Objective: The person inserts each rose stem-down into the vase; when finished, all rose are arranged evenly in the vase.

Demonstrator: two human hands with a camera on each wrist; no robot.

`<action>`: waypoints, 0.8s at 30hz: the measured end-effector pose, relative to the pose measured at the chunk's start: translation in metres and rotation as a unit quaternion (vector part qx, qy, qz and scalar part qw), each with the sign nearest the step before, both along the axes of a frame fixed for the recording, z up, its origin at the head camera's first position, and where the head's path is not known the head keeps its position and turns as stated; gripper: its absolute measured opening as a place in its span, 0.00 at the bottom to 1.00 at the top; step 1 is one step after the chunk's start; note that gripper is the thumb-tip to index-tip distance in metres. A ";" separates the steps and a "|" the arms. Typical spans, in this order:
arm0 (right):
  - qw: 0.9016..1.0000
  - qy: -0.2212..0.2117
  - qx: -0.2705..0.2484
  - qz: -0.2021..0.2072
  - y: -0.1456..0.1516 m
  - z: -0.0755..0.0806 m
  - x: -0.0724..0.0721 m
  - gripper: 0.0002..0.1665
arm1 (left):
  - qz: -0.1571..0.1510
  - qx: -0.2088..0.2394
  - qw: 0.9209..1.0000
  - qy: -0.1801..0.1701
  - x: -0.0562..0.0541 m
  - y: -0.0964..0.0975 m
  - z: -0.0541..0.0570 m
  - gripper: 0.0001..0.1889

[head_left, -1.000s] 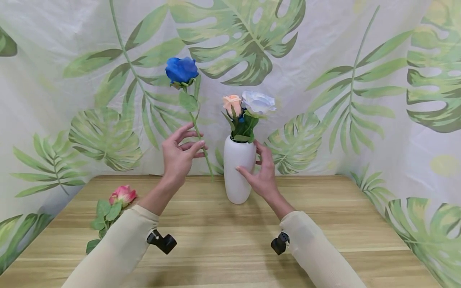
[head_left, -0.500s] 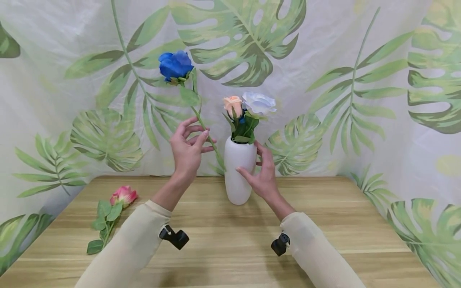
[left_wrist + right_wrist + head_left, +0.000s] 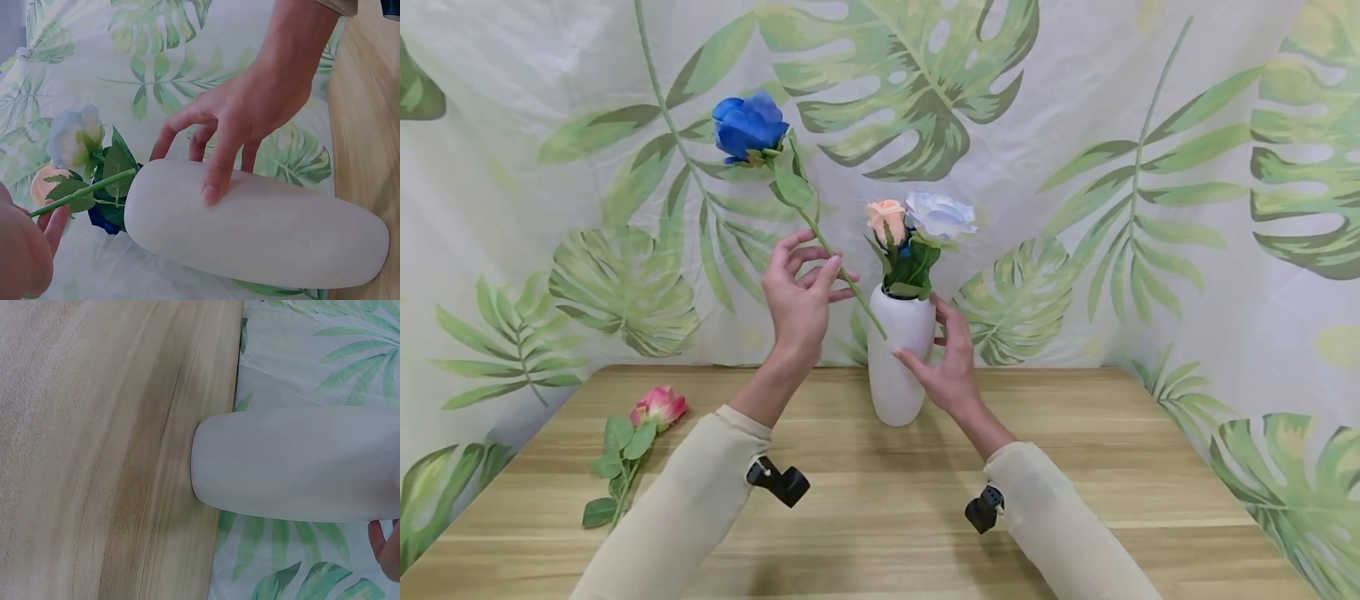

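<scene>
Blue rose (image 3: 750, 127) leans further above wooden table (image 3: 880, 500), before leafy backdrop (image 3: 1045, 125).

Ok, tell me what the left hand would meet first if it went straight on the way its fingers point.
Probably the white vase, near its rim: in the head view, the left hand points its fingers that way. Depth is unclear, so it might pass in front instead.

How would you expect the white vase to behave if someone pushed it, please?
Pushed near the top, the white vase would probably tip, being tall and narrowing toward its base. The peach rose and pale rose standing in it may make it slightly top-heavy. Its smooth surface could be slippery, though the right hand grips it.
</scene>
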State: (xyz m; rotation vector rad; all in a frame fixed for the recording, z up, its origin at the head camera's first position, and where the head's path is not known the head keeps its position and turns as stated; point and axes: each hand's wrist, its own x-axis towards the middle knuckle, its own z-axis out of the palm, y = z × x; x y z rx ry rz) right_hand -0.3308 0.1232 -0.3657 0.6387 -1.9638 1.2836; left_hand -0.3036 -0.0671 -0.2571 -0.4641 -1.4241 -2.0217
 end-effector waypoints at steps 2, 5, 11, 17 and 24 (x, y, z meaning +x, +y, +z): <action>1.000 -0.006 -0.002 0.002 0.000 0.000 0.000 0.52 | -0.001 0.008 1.000 0.003 -0.001 0.002 0.002 0.18; 1.000 -0.011 -0.006 0.005 -0.001 0.000 0.000 0.52 | 0.000 0.015 1.000 0.010 -0.002 0.004 0.004 0.18; 1.000 -0.014 -0.020 0.012 -0.001 0.001 0.001 0.52 | 0.007 0.019 1.000 0.022 -0.005 0.011 0.008 0.17; 1.000 -0.014 -0.024 0.009 -0.002 0.001 0.002 0.52 | 0.021 0.018 0.999 0.023 -0.010 0.013 0.010 0.17; 1.000 -0.014 -0.021 0.007 -0.002 0.001 0.002 0.52 | 0.027 0.034 0.999 0.021 -0.017 0.014 0.011 0.17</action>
